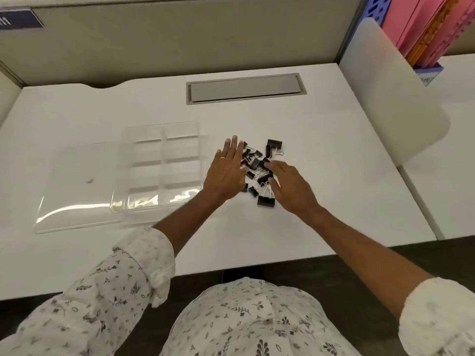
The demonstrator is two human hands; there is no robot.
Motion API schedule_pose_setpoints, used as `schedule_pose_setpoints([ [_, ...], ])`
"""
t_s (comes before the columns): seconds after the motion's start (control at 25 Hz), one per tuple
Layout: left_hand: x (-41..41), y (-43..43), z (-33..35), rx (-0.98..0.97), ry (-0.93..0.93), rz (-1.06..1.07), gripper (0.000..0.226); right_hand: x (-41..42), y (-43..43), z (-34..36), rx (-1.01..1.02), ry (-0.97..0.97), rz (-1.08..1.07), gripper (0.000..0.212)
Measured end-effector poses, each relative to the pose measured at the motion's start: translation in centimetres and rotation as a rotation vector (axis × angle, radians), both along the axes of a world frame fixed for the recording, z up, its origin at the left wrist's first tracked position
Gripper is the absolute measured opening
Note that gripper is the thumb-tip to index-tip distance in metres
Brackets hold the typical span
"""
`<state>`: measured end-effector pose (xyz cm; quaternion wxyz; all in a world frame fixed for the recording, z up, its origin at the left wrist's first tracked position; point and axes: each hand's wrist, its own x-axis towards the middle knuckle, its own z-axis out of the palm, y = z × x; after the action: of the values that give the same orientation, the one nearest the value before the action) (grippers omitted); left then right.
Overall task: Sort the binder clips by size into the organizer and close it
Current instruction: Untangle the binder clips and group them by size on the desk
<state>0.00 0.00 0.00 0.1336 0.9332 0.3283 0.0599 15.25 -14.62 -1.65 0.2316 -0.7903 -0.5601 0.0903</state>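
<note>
A pile of black binder clips [259, 165] of different sizes lies on the white desk, right of centre. My left hand [227, 170] lies flat with straight fingers along the pile's left side, touching it. My right hand [290, 186] reaches in from the right, its fingertips on the clips at the pile's middle; whether it pinches one is hidden. A clear plastic organizer [159, 165] with several empty compartments sits to the left of the pile. Its open transparent lid [77, 186] lies flat further left.
A grey cable hatch [245, 88] is set into the white desk [334, 176] behind the clips. A white divider panel [390, 86] stands at the right, with pink folders [431, 29] behind it. The desk's front edge runs close to my body.
</note>
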Motion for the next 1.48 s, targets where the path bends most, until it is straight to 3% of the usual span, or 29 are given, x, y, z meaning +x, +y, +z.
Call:
schedule_pose_setpoints([
  [0.12, -1.5, -0.7, -2.4, -0.152, 0.096, -0.038, 0.068, -1.4, -1.6, -2.7, -0.172, -0.008, 0.003, 0.028],
  [0.24, -2.7, -1.2, -4.8, -0.193, 0.189, -0.110, 0.063, -2.7, -2.4, -4.4, -0.263, -0.046, -0.008, 0.033],
  [0.4, -2.9, -1.8, -5.3, -0.165, 0.211, -0.111, 0.056, -4.1, -2.1, -5.3, -0.226, -0.082, -0.068, 0.040],
  [0.6, -2.4, -2.1, -5.7, -0.159, 0.169, -0.024, 0.038, -5.2, -1.6, -6.1, -0.130, -0.044, -0.085, 0.021],
  [0.8, -2.4, -2.0, -6.6, -0.226, 0.004, 0.056, 0.015, -3.3, -1.8, -5.8, 0.001, 0.265, -0.047, 0.019],
  [1.0, -1.0, -1.3, -5.8, -0.373, -0.214, 0.241, 0.035, 1.5, -2.0, -5.4, 0.113, 0.511, -0.203, 0.038],
  [1.12, 1.2, -2.0, -4.9, -0.398, -0.304, 0.268, 0.035, 5.1, -2.7, -5.2, 0.100, 0.497, -0.222, 0.041],
  [1.28, 5.7, -5.1, -4.9, -0.384, -0.276, 0.128, 0.041, 9.9, -4.8, -4.9, 0.046, 0.426, -0.235, 0.044],
  [1.48, 11.4, -9.8, -6.4, -0.502, -0.180, 0.078, 0.074, 14.6, -7.7, -4.6, 0.053, 0.384, -0.058, 0.049],
])
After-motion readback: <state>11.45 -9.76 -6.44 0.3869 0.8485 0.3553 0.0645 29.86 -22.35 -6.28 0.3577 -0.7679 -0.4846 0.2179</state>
